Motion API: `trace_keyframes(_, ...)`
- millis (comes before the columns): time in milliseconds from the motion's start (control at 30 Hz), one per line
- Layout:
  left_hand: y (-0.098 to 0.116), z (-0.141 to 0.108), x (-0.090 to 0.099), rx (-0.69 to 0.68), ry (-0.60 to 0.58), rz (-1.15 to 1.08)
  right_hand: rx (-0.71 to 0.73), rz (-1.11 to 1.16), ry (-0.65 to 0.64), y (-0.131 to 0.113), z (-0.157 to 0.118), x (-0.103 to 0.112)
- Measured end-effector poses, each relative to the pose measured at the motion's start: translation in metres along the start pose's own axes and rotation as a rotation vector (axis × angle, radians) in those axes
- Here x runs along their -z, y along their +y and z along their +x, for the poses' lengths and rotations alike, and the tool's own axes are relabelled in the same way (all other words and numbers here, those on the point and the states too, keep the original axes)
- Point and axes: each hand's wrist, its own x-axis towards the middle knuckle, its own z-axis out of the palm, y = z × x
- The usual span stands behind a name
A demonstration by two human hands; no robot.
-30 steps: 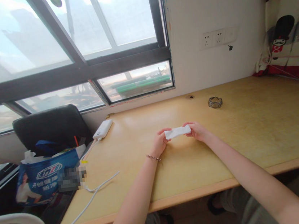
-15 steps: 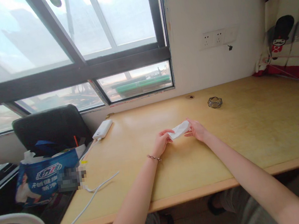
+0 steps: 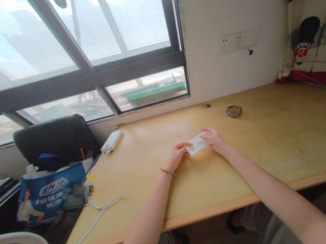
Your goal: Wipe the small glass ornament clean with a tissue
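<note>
A small white folded piece, like tissue or paper (image 3: 196,144), is held between both hands over the middle of the wooden table (image 3: 149,203). My left hand (image 3: 179,155) pinches its left end, thumb on top, with a beaded bracelet (image 3: 168,172) at the wrist. At the right end, the thumb and fingers of my right hand (image 3: 214,140) grip it. Its broad face is turned up toward the camera. A dark, ring-shaped metal object (image 3: 234,111) lies on the table beyond my right hand.
A white power bank (image 3: 112,141) with a cable sits at the table's left back. Another white cable (image 3: 102,211) crosses the left front. Left of the table are a blue bag (image 3: 53,195) and a black chair (image 3: 55,139). Wall sockets (image 3: 232,42) are behind.
The white piece has tilted, so more of its broad face shows. The fingers of my right hand have shifted on its right end. My left hand has barely moved.
</note>
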Motion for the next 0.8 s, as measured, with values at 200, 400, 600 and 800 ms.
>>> trace_keyframes(200, 0.003, -0.001, -0.001, 0.024, -0.051, 0.076, 0.08, -0.04, 0.124, 0.003, 0.006, 0.003)
trace_keyframes(400, 0.003, -0.003, 0.0, -0.004, -0.017, 0.038, 0.161, -0.085, 0.198, -0.001, 0.008, 0.008)
trace_keyframes(600, 0.006, 0.002, -0.005, -0.056, 0.212, -0.052, 0.135, -0.018, -0.016, -0.006, 0.001, 0.002)
trace_keyframes(800, -0.003, -0.002, -0.024, 0.127, -0.007, -0.011, 0.146, -0.06, -0.225, -0.007, -0.009, -0.008)
